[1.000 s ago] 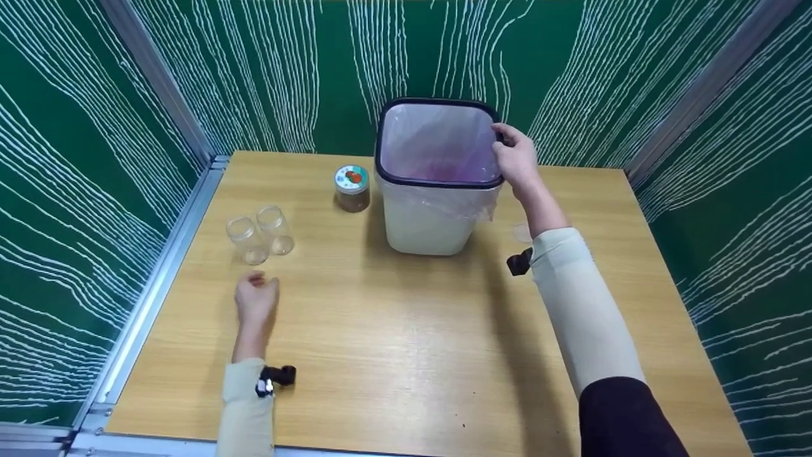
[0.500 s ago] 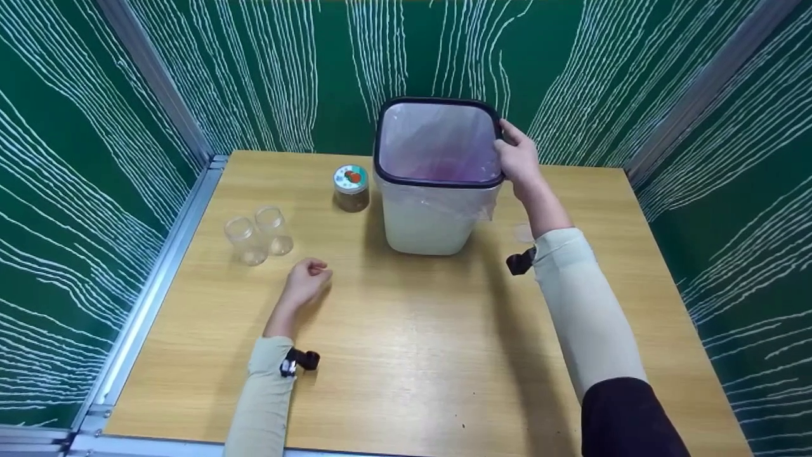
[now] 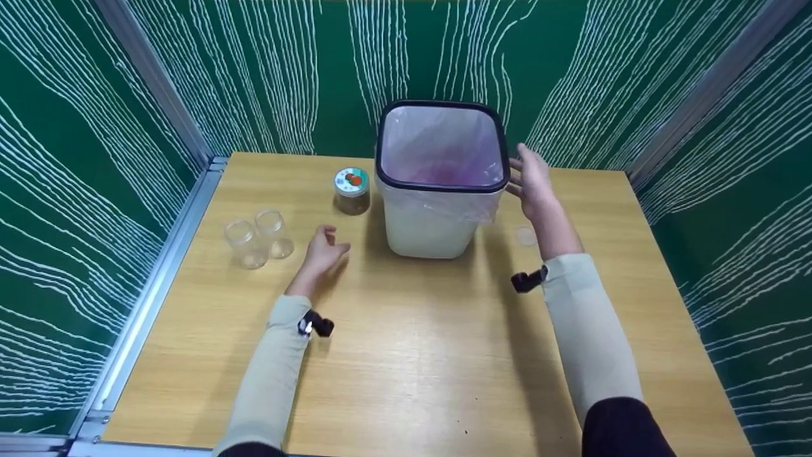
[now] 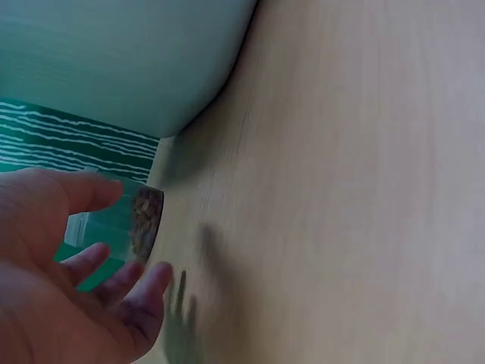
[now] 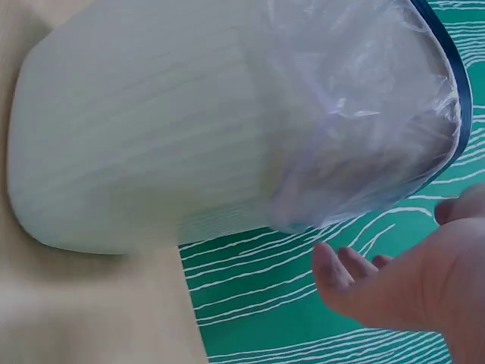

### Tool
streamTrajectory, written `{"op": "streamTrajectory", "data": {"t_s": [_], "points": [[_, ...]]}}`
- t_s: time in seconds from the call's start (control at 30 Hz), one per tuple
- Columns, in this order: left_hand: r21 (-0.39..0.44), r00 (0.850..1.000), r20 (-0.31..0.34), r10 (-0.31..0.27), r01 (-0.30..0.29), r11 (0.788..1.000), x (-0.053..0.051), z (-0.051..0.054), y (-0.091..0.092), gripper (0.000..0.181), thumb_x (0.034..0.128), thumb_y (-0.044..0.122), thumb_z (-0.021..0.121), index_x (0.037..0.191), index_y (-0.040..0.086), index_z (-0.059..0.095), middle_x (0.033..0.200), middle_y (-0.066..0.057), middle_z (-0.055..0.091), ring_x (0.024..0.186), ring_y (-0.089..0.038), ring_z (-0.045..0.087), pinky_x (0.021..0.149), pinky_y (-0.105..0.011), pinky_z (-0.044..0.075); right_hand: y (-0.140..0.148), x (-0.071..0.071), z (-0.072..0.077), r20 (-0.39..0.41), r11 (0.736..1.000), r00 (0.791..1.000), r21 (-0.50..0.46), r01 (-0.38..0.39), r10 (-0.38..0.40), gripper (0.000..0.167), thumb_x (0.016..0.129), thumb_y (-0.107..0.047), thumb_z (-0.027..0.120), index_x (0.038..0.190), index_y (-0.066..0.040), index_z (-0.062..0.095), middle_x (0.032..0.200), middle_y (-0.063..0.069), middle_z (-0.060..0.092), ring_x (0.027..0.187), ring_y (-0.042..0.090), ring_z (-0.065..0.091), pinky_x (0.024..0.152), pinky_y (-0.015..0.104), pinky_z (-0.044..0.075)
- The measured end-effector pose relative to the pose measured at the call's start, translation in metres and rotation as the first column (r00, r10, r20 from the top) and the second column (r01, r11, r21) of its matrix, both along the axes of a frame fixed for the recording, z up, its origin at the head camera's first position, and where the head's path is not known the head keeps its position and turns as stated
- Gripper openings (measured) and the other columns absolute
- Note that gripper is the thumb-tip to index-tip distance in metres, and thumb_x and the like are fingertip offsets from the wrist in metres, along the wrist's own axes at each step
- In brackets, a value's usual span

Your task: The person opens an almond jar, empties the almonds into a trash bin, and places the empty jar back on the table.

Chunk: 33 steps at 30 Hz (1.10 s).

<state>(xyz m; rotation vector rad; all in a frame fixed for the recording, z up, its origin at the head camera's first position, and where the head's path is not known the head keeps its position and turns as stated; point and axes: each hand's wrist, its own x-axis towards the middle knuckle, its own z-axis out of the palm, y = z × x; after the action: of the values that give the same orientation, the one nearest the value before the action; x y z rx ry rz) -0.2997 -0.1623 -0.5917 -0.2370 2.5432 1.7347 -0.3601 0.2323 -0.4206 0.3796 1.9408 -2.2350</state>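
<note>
White plastic bin (image 3: pixel 428 231) with black rim (image 3: pixel 444 188) and translucent film liner (image 3: pixel 468 207): upright, far middle of light-brown wooden table (image 3: pixel 406 368). Right hand (image 3: pixel 535 183): fingers spread, at bin's right side; contact cannot be told. Left hand (image 3: pixel 324 254): thumb and fingers apart, near side of clear round jar (image 3: pixel 353 202), brown contents, printed lid (image 3: pixel 351 181). Two clear cylindrical containers (image 3: pixel 247 246) upright, left. Clear disc (image 3: pixel 525 236) right of bin.

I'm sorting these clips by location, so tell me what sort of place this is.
Probably a purpose-built recording booth: green panels with wavy white lines stand around a wooden table, metal posts mark the corners, and the person wears black wrist cameras.
</note>
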Motion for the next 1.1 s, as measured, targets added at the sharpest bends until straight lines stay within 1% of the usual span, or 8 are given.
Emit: {"op": "streamTrajectory", "data": {"t_s": [0.1,0.2,0.27,0.4,0.6,0.77,0.9,1.1], "points": [[0.008,1.0,-0.011,0.028,-0.028,1.0,-0.019,0.002,0.004,0.061,0.0871,0.006,0.068,0.137,-0.006,0.035,0.135,-0.029,0.041,0.127,-0.038,0.039,0.106,-0.044,0.035,0.009,0.014,-0.013,-0.002,0.995,0.998,-0.064,0.07,-0.071,0.059,0.102,-0.039,0.044,0.15,-0.012,0.024,0.146,0.014,0.037,0.113,0.026,0.052,0.094,0.031,0.045],[-0.014,0.998,-0.024,0.051,-0.051,0.999,-0.037,0.004,0.005,0.068,0.0855,0.007,0.069,0.14,-0.006,0.03,0.138,-0.029,0.037,0.129,-0.038,0.036,0.106,-0.043,0.034,0.014,0.03,-0.029,-0.017,0.982,0.993,-0.15,0.112,-0.116,0.037,0.102,-0.028,0.047,0.133,-0.009,0.04,0.133,0.012,0.046,0.095,0.021,0.059,0.084,0.028,0.05],[-0.033,0.997,-0.038,0.073,-0.074,0.997,-0.048,0.006,0.004,0.073,0.0837,0.008,0.072,0.141,-0.005,0.028,0.138,-0.029,0.034,0.13,-0.038,0.036,0.106,-0.042,0.034,0.015,0.04,-0.038,-0.032,0.975,0.992,-0.194,0.112,-0.12,0.025,0.102,-0.022,0.047,0.122,-0.008,0.045,0.128,0.012,0.048,0.092,0.02,0.06,0.08,0.027,0.05],[-0.084,0.992,-0.049,0.115,-0.118,0.989,-0.064,0.006,0.004,0.082,0.0803,0.011,0.076,0.142,-0.002,0.024,0.14,-0.028,0.032,0.131,-0.037,0.036,0.107,-0.041,0.034,0.014,0.058,-0.054,-0.054,0.973,0.993,-0.213,0.091,-0.104,0.017,0.103,-0.019,0.046,0.116,-0.008,0.047,0.125,0.012,0.048,0.099,0.023,0.058,0.081,0.027,0.049],[-0.081,0.991,0.002,0.134,-0.133,0.988,-0.077,-0.002,0.011,0.091,0.0788,0.017,0.08,0.146,0.003,0.021,0.147,-0.024,0.028,0.136,-0.036,0.032,0.111,-0.041,0.028,0.012,0.08,-0.075,0.0,0.971,0.995,-0.219,0.093,-0.096,0.014,0.103,-0.019,0.045,0.112,-0.008,0.047,0.113,0.006,0.056,0.096,0.02,0.06,0.081,0.027,0.049],[-0.085,0.99,-0.024,0.136,-0.138,0.987,-0.088,-0.007,0.012,0.097,0.0757,0.021,0.084,0.147,0.006,0.02,0.149,-0.022,0.027,0.136,-0.036,0.031,0.112,-0.042,0.027,0.005,0.09,-0.085,-0.026,0.969,0.997,-0.238,0.068,-0.076,0.013,0.103,-0.017,0.044,0.11,-0.006,0.048,0.099,0.003,0.062,0.09,0.022,0.063,0.077,0.028,0.051],[-0.101,0.987,-0.049,0.151,-0.155,0.983,-0.097,-0.01,0.01,0.1,0.073,0.023,0.086,0.147,0.006,0.021,0.149,-0.02,0.029,0.136,-0.034,0.032,0.112,-0.04,0.027,-0.004,0.094,-0.092,-0.038,0.967,0.997,-0.249,0.051,-0.062,0.013,0.102,-0.015,0.045,0.108,-0.005,0.05,0.101,0.008,0.061,0.087,0.024,0.062,0.073,0.028,0.051],[-0.133,0.983,-0.061,0.172,-0.179,0.975,-0.106,-0.017,0.009,0.102,0.0713,0.025,0.087,0.147,0.007,0.021,0.148,-0.018,0.031,0.137,-0.029,0.031,0.113,-0.035,0.025,-0.017,0.099,-0.107,-0.001,0.972,1.0,-0.234,0.026,-0.027,0.025,0.102,-0.017,0.045,0.12,0.001,0.046,0.11,0.014,0.055,0.083,0.022,0.061,0.073,0.027,0.05]]}}
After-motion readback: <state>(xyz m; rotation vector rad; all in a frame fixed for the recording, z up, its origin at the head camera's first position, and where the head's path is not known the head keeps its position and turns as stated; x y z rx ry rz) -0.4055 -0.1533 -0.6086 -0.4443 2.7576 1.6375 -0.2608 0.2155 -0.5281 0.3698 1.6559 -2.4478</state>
